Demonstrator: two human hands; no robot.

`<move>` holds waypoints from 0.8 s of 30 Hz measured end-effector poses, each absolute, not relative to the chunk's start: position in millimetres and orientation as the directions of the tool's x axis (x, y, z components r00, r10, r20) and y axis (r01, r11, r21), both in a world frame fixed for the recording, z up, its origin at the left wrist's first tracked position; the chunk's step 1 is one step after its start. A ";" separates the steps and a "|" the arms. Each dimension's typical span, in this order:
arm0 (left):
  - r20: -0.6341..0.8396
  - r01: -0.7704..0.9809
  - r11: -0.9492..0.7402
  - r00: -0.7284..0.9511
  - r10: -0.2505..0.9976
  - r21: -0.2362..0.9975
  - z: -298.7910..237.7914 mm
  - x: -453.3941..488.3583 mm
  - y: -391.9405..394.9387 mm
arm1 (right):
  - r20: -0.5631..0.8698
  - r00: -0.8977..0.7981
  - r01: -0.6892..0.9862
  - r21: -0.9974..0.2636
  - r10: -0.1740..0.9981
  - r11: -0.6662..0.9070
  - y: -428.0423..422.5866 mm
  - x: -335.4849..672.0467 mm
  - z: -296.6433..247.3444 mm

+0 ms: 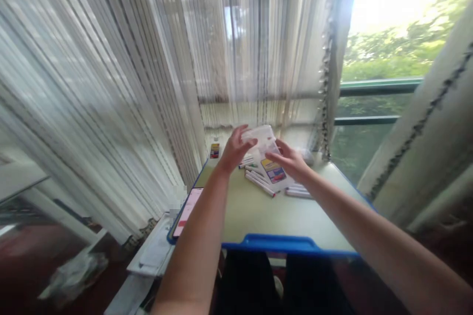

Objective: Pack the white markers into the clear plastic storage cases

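Both my hands hold a clear plastic marker pouch [266, 152] with a colourful label, raised a little above a small table [258, 211]. My left hand [233, 150] grips the pouch's upper left edge, fingers curled round it. My right hand [290, 160] pinches its right side. Under and around the pouch lie several white markers [260, 183] with coloured caps, and more markers [299, 191] rest to the right of my right hand.
The table has a blue rim [281, 244]. A phone with a pink case [187, 210] lies on its left edge. A small colourful box [215, 150] stands at the back left. Sheer striped curtains [148, 59] hang behind; a window railing [377, 87] is at the right.
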State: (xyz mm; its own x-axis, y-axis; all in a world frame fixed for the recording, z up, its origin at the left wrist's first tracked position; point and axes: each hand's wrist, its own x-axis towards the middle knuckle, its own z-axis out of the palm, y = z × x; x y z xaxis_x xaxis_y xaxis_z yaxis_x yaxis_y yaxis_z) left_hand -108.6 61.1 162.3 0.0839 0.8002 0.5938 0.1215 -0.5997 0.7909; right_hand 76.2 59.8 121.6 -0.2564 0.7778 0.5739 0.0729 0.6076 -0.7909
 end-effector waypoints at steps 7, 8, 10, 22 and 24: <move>0.466 -0.143 -0.444 0.253 0.848 0.885 174.1 -31.8 17.0 | 0.566 -0.167 0.149 -0.795 0.807 0.588 -40.2 132.3 109.1; 0.461 -0.181 -0.429 0.221 0.859 0.885 173.4 -23.8 14.1 | 0.569 -0.168 0.144 -0.794 0.805 0.591 -48.8 138.7 105.5; 0.455 -0.201 -0.425 0.144 0.879 0.883 169.2 -13.5 10.4 | 0.574 -0.169 0.127 -0.794 0.801 0.595 -63.9 151.6 97.1; -0.138 -0.086 0.143 0.066 0.988 0.986 118.9 -23.0 -5.5 | 0.459 -0.165 -0.137 -0.887 0.873 0.440 -92.8 185.4 50.0; -0.047 -0.002 0.047 0.037 0.998 0.999 110.0 -33.1 -3.8 | 0.439 -0.173 -0.157 -0.896 0.882 0.415 -90.7 187.3 46.3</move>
